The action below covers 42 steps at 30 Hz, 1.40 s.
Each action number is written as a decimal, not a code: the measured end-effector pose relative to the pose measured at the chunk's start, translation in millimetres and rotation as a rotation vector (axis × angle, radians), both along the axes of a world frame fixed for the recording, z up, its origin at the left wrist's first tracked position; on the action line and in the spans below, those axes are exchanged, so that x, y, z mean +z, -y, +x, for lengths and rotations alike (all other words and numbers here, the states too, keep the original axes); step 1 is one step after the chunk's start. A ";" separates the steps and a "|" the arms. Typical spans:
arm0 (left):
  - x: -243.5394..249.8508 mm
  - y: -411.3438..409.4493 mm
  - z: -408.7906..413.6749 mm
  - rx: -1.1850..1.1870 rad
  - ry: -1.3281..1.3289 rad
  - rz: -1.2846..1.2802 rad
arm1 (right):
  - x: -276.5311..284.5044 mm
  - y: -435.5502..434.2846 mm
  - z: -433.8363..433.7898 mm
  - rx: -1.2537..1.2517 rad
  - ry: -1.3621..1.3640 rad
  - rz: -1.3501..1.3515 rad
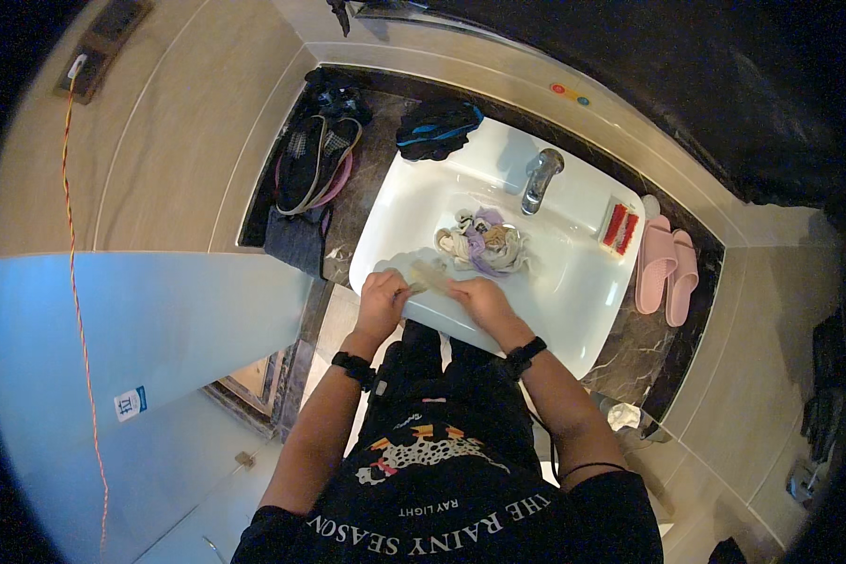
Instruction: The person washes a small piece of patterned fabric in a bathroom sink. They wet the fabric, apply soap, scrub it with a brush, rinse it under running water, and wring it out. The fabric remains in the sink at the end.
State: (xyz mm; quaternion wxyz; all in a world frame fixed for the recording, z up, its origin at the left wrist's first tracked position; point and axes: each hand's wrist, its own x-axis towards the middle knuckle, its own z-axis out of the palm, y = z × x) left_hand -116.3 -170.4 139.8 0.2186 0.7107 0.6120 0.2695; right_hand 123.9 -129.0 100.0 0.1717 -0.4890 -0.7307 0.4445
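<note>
Between my hands, at the front rim of the white washbasin [571,282], a small pale cloth piece [430,277] is stretched and blurred. My left hand [384,296] grips its left end, and my right hand [481,299] pinches the other end. Just beyond, a wet heap of white, beige and purple cloth items [486,240] lies in the basin. A chrome faucet [541,180] stands behind the heap at the back edge. Which kind of garment I hold cannot be told.
Pink slippers [656,264] stand on the dark marble counter at right, near a red-and-white packet [619,227] on the basin rim. A black and blue cloth item [438,130] rests at the basin's back left corner. Farther left lie a black bag [314,166] and dark folded fabric [295,238].
</note>
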 end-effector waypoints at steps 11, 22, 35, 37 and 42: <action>3.4 -15.8 8.4 0.106 -0.219 0.042 | 20.9 -15.8 80.0 -0.237 0.096 0.103; -63.4 -97.8 104.1 -0.284 -0.337 -0.057 | -19.5 -2.8 127.7 -0.533 0.412 0.030; -37.2 -88.4 74.9 -0.195 -0.403 -0.342 | -20.5 -5.6 99.6 -0.356 0.473 0.009; -31.8 -85.6 72.5 -0.179 -0.395 -0.323 | -24.0 -11.6 94.8 -0.325 0.488 0.055; -24.9 -79.1 68.2 -0.152 -0.327 -0.237 | -27.1 -34.0 92.3 -0.258 0.431 -0.061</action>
